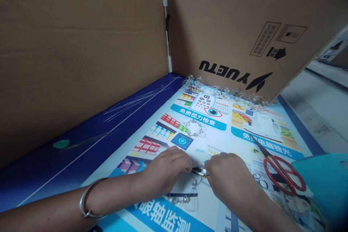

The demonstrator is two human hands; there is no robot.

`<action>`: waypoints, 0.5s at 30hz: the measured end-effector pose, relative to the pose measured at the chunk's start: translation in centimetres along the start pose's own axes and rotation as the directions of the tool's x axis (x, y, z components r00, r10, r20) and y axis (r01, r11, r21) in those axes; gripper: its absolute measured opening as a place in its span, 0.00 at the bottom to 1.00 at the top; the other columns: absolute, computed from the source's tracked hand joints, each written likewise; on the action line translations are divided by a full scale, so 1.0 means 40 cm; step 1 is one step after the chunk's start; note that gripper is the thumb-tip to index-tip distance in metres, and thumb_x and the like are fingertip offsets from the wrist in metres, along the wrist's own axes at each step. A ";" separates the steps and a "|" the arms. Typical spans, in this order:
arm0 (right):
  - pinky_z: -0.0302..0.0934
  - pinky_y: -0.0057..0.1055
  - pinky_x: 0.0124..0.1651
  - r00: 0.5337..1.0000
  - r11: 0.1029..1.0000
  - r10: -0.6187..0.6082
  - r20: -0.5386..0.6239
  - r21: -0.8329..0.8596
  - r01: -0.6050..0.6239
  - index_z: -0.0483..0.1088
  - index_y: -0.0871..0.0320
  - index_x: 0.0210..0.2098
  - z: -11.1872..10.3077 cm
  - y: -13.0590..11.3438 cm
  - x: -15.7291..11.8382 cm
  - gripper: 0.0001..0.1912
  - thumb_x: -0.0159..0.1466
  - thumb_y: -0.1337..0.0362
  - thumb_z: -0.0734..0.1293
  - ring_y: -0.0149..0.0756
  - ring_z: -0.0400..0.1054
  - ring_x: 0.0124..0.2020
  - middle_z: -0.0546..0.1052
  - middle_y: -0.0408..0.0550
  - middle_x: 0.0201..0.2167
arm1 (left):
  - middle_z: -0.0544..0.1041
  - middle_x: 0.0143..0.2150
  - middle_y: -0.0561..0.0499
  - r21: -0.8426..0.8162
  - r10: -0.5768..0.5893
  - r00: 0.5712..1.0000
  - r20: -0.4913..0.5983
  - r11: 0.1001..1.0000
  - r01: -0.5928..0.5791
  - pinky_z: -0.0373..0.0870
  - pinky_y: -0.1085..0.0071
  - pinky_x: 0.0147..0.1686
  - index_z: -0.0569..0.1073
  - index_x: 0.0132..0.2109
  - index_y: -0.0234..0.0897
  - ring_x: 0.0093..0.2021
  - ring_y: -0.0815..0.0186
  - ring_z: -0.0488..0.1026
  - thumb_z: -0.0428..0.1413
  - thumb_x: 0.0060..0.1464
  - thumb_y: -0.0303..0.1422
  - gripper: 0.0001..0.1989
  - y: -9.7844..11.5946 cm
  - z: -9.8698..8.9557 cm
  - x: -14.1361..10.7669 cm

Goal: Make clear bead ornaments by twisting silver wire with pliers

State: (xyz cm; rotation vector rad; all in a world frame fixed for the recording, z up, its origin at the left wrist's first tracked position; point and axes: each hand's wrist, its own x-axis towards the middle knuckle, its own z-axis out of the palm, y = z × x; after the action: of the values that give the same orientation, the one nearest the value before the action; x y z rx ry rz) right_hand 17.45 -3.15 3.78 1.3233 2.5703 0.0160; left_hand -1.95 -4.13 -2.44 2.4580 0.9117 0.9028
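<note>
Two bare hands in the head view, both closed, knuckles up over a printed sheet (212,139) covering the surface. Left hand (171,166) has its fingers drawn together at the dark end of a small metal tool (202,171); can't tell what it pinches, fingers hide it. Right hand (227,174) is fisted round the tool's silver end. Beaded wire (186,199) lies just below the tool, between the forearms.

Beyond the hands: a beaded ring (203,130) on the sheet, then a row of beaded pieces (225,93) along the foot of the box (231,18). Scissors (285,175), red handles, right of the right hand, blades pointing away. Cyan item (319,177) just beside them. Far left: clear strands (133,103) and a green piece (61,144) on the dark blue strip (127,125). Bangle (83,201) on the left wrist.
</note>
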 end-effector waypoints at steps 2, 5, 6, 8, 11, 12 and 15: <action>0.45 0.29 0.26 1.000 1.000 -0.001 0.003 0.001 0.001 0.70 0.57 0.24 -0.001 -0.001 -0.001 0.09 0.53 0.74 0.61 0.34 0.66 0.25 0.73 0.47 0.24 | 0.69 0.30 0.53 0.002 0.002 1.000 0.000 1.000 -0.002 0.59 0.70 0.33 0.62 0.35 0.37 0.32 0.67 0.63 0.43 0.47 0.16 0.13 0.000 0.000 -0.001; 0.45 0.29 0.25 1.000 1.000 -0.005 0.003 -0.010 0.005 0.70 0.57 0.24 -0.001 -0.001 -0.001 0.08 0.53 0.74 0.61 0.34 0.66 0.25 0.73 0.47 0.23 | 0.69 0.30 0.52 0.005 0.005 1.000 0.002 1.000 -0.005 0.59 0.69 0.33 0.62 0.35 0.37 0.32 0.67 0.63 0.43 0.46 0.17 0.13 0.003 -0.003 0.000; 0.45 0.30 0.25 1.000 1.000 -0.006 0.002 -0.015 0.006 0.70 0.57 0.24 -0.001 -0.002 -0.001 0.08 0.53 0.74 0.61 0.35 0.66 0.25 0.73 0.47 0.23 | 0.69 0.30 0.52 0.006 0.005 1.000 0.006 1.000 -0.005 0.59 0.69 0.33 0.62 0.35 0.37 0.32 0.67 0.63 0.43 0.46 0.17 0.12 0.004 -0.004 0.000; 0.44 0.30 0.25 1.000 1.000 -0.005 0.000 -0.022 0.005 0.70 0.57 0.24 0.001 -0.002 0.000 0.08 0.53 0.74 0.62 0.36 0.66 0.25 0.73 0.47 0.23 | 0.69 0.30 0.53 0.009 0.001 1.000 0.022 1.000 -0.001 0.59 0.69 0.34 0.63 0.35 0.37 0.32 0.67 0.63 0.43 0.46 0.17 0.13 0.007 -0.006 0.000; 0.44 0.30 0.25 1.000 1.000 -0.010 -0.007 -0.020 0.010 0.70 0.57 0.25 0.006 -0.002 0.001 0.08 0.53 0.74 0.62 0.35 0.66 0.25 0.73 0.46 0.24 | 0.69 0.31 0.52 0.020 -0.005 0.999 0.043 1.000 0.004 0.59 0.69 0.34 0.63 0.35 0.37 0.32 0.67 0.64 0.43 0.48 0.18 0.11 0.010 -0.008 0.001; 0.44 0.30 0.26 1.000 1.000 -0.019 -0.017 -0.015 0.019 0.70 0.57 0.25 0.008 0.000 0.000 0.07 0.54 0.74 0.62 0.35 0.66 0.25 0.73 0.46 0.24 | 0.70 0.31 0.52 0.027 -0.011 0.999 0.042 1.000 0.010 0.60 0.69 0.34 0.63 0.35 0.37 0.32 0.67 0.65 0.43 0.50 0.19 0.10 0.012 -0.009 0.002; 0.44 0.30 0.28 0.997 0.999 -0.029 -0.077 -0.014 0.028 0.69 0.56 0.26 0.009 0.011 -0.006 0.06 0.55 0.71 0.62 0.36 0.64 0.27 0.73 0.45 0.25 | 0.70 0.31 0.51 0.046 -0.057 0.998 0.036 0.997 0.055 0.60 0.69 0.33 0.63 0.34 0.37 0.32 0.66 0.65 0.43 0.56 0.23 0.07 0.016 -0.016 0.003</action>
State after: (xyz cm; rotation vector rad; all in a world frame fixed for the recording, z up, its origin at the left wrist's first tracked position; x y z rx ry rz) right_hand 18.00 -3.13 3.54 1.3053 2.6488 0.0800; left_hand -2.03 -4.41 -1.57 2.4656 0.9935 0.8235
